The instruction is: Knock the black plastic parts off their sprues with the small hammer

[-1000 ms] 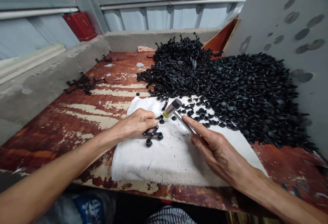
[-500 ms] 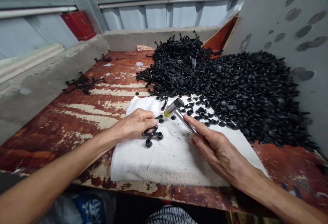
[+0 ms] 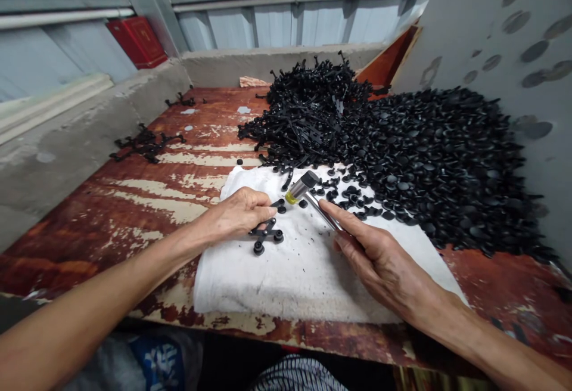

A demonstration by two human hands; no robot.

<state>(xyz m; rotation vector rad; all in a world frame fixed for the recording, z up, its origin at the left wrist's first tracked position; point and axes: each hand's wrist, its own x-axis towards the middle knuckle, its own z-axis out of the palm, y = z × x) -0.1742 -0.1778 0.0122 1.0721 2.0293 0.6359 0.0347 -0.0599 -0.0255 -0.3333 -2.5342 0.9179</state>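
My left hand (image 3: 239, 212) rests on the white folded cloth (image 3: 308, 278), its fingers pressing a black plastic runner with round studs (image 3: 266, 235). My right hand (image 3: 379, 263) grips the slim metal handle of a small hammer (image 3: 302, 187), whose yellow-faced head hovers just above the cloth, close to the runner's far end. Loose black plastic studs (image 3: 353, 195) lie scattered on the cloth's far edge. Part of the runner is hidden under my left fingers.
A large heap of black round-headed plastic pieces (image 3: 438, 164) and a tangle of black runners (image 3: 308, 117) fill the far right of the rust-red, peeling bench (image 3: 111, 248). Concrete ledges and a grey perforated panel (image 3: 491, 33) border it.
The view has shifted slightly. My hands, the hammer and the runner keep almost the same places.
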